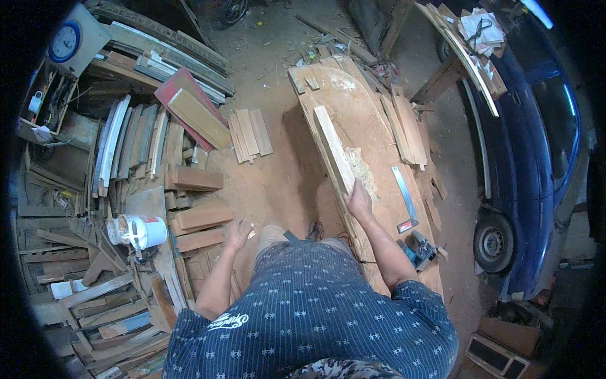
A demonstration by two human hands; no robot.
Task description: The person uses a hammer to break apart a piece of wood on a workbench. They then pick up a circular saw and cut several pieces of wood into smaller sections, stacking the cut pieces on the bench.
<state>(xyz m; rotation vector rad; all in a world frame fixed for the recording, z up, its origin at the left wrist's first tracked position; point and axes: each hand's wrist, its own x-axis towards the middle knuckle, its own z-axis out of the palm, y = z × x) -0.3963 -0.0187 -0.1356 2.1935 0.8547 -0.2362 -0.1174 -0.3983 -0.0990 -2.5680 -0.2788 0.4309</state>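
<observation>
My right hand (358, 201) is closed around the near end of a long, pale wooden board (333, 148). The board lies lengthwise along the left edge of a wooden workbench (363, 107). Beside my left thigh, away from the bench, hangs my left hand (237, 234) with its fingers curled. A small pale bit shows at its fingertips, too small to name. A try square (404, 199) with a metal blade rests on the bench to the right of my right hand. Nearer to me on the bench sits a teal handheld power tool (419, 251).
Wood offcuts (201, 218) and stacked planks crowd the left side, with a white bucket (146, 232) among them. Several short boards (249, 132) lie on the floor ahead. More boards (404, 123) line the bench's right edge. A blue car (527, 126) stands at right.
</observation>
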